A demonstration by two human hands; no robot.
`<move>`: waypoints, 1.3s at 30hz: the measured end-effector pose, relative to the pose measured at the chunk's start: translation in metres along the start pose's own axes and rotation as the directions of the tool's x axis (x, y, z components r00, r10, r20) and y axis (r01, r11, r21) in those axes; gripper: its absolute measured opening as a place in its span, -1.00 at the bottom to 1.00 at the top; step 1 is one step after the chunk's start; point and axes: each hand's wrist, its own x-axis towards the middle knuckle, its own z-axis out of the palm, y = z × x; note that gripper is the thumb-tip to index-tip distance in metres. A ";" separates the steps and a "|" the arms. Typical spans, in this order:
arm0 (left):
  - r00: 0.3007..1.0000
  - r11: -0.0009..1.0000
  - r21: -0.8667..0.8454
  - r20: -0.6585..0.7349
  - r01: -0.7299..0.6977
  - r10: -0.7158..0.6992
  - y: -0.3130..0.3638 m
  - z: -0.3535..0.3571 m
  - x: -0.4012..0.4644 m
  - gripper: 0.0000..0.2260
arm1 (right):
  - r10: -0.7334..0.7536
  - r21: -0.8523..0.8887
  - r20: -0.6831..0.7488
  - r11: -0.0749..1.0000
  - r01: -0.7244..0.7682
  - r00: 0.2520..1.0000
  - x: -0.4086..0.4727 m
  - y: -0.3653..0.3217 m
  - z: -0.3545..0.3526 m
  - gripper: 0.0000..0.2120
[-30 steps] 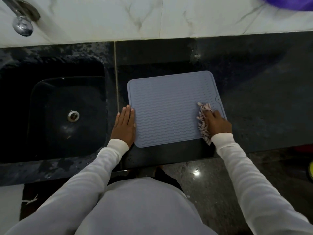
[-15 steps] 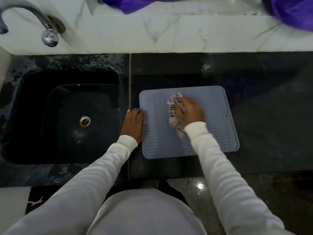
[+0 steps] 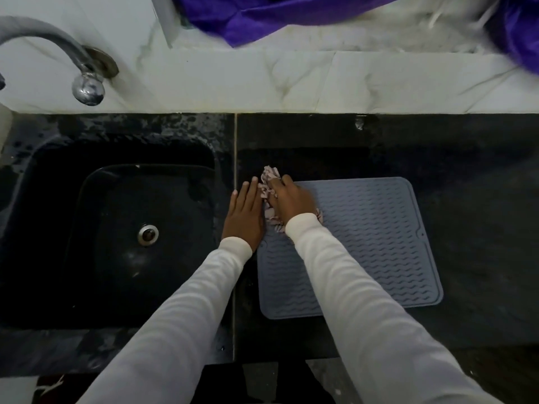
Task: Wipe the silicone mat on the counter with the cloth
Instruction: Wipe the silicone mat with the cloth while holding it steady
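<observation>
A blue-grey silicone mat (image 3: pixel 379 243) with wavy ridges lies flat on the dark counter (image 3: pixel 481 228), just right of the sink. My right hand (image 3: pixel 291 199) grips a crumpled pink-and-white cloth (image 3: pixel 269 177) and presses it on the mat's far left corner. Part of the cloth sticks out beyond the mat's far edge. My left hand (image 3: pixel 245 217) lies flat with straight fingers at the mat's left edge, right beside the cloth.
A black sink (image 3: pixel 87 228) with a metal drain (image 3: pixel 148 234) fills the left side. A chrome tap (image 3: pixel 87 86) juts from the white marble backsplash (image 3: pixel 320 83). Purple fabric (image 3: pixel 277 16) lies on the ledge behind.
My right hand has swept the cloth from the mat's right side across to its far left corner. My left hand has stayed flat at the left edge.
</observation>
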 end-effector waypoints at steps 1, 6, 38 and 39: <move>1.000 1.000 0.006 0.001 -0.010 0.010 -0.001 0.001 0.000 -0.46 | -0.003 -0.021 -0.012 1.000 0.003 1.000 -0.002 0.006 -0.001 -0.71; 1.000 1.000 0.009 0.031 0.001 -0.001 -0.001 0.002 -0.002 -0.44 | 0.044 -0.100 -0.012 0.994 -0.044 0.999 -0.011 0.046 -0.011 -0.69; 0.999 0.999 -0.044 0.032 0.009 -0.008 -0.007 0.003 -0.001 -0.48 | 0.160 -0.077 -0.108 0.983 -0.169 0.981 -0.013 0.050 -0.007 -0.63; 0.999 0.999 -0.049 0.033 0.014 -0.013 -0.008 0.004 -0.001 -0.49 | 0.169 -0.093 -0.113 0.979 -0.179 0.979 -0.015 0.063 -0.011 -0.61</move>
